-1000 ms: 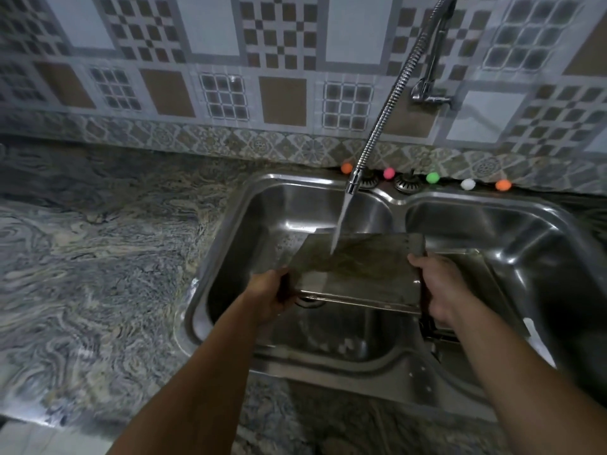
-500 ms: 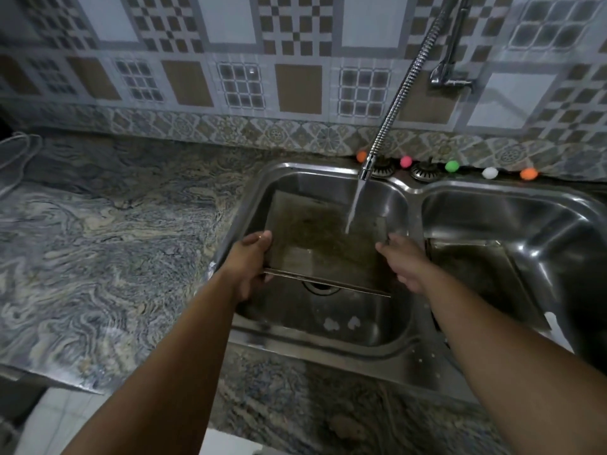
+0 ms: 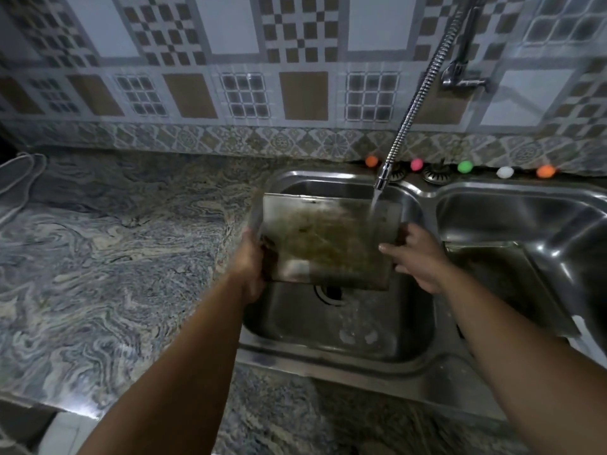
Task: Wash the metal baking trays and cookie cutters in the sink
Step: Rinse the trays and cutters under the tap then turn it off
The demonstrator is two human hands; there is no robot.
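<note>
A dirty metal baking tray (image 3: 325, 241) is tilted over the left basin of the steel sink (image 3: 331, 351), its stained face toward me. My left hand (image 3: 251, 257) grips its left edge. My right hand (image 3: 417, 257) holds its right edge, fingers reaching onto the face. Water runs from the flexible faucet (image 3: 382, 178) onto the tray's upper right part. A second tray (image 3: 499, 277) lies in the right basin. Two small pale pieces (image 3: 358, 336) lie on the left basin floor; I cannot tell what they are.
Marbled stone counter (image 3: 108, 257) spreads to the left of the sink. Several small coloured balls (image 3: 464, 166) line the back ledge under the tiled wall. The drain (image 3: 330, 292) shows below the tray. A pale cord (image 3: 16, 178) lies at the far left.
The tray has tipped up from nearly flat to steeply tilted, its stained face now toward me, and has shifted left under the water stream. Both hands kept hold of its edges.
</note>
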